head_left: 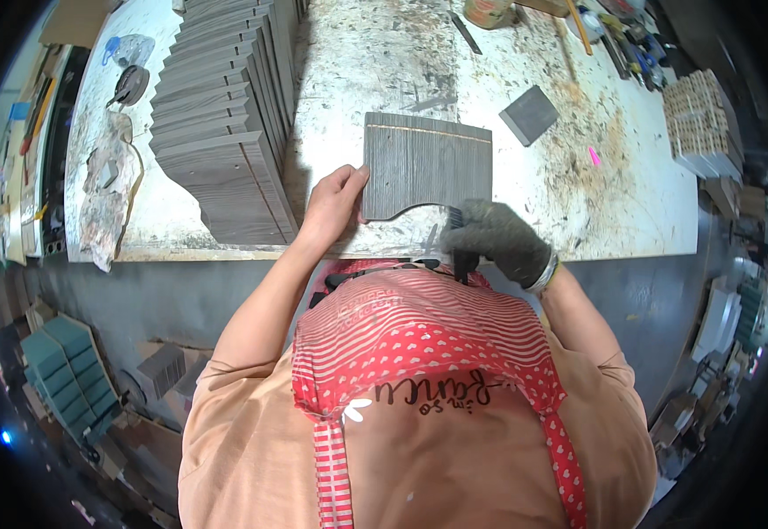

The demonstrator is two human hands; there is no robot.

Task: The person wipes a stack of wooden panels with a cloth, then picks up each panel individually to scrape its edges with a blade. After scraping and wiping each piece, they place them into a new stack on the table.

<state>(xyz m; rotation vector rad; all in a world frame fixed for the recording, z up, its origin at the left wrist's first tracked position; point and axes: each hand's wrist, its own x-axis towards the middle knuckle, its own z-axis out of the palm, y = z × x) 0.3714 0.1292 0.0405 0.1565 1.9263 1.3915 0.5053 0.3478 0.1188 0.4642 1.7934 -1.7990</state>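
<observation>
A grey wood-grain panel [428, 167] lies on the white table before me, a groove with a pale line along its far edge and a curved cut-out in its near edge. My bare left hand [335, 204] grips the panel's left edge, thumb at the side, the other fingers partly hidden. At the near right corner is my right hand [498, 240] in a dark glove, closed around something dark [456, 225] against the curved edge; its kind I cannot make out. A dark grey square block [529, 115] lies to the right of the panel.
Similar grey panels [225, 176] lean in a long row at the left. On the stained white table [613, 212] are a pink scrap [594, 157], a dark strip [466, 33] and a tape roll [132, 85]. A stack of pale slotted pieces [704, 115] stands at the right edge.
</observation>
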